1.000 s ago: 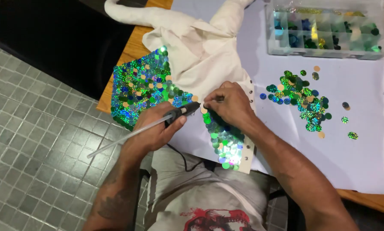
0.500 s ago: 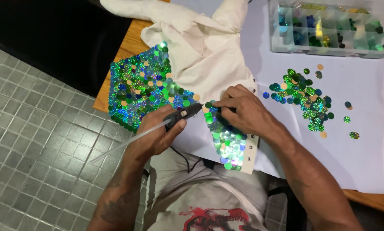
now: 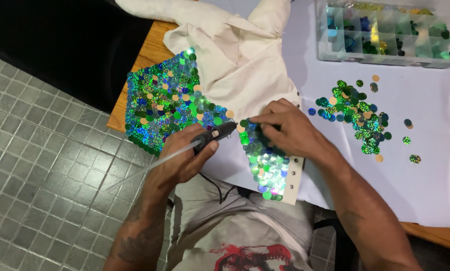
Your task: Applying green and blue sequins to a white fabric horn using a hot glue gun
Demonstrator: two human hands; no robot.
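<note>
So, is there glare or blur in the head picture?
Head view: strong glare on the sequins under the right hand; the glue gun in the left hand looks sharp; the clear box at the top edge looks slightly soft.

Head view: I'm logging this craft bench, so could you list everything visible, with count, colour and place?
Glue gun: one, black, clear stick out the back, in the left hand.
Sequinned fabric: one cream garment, green-blue sequin panels, table's left and front edge.
Loose sequins: one scattered pile, green and gold, on the sheet, right.
Compartment box: one, clear, sequins inside, top right.
Sheet: one, white, covering the table.
Table: one, wooden, edge visible.
Floor: grey tiles, left.
Left hand: grips the glue gun.
Right hand: fingertips pressing on the sequin panel.
</note>
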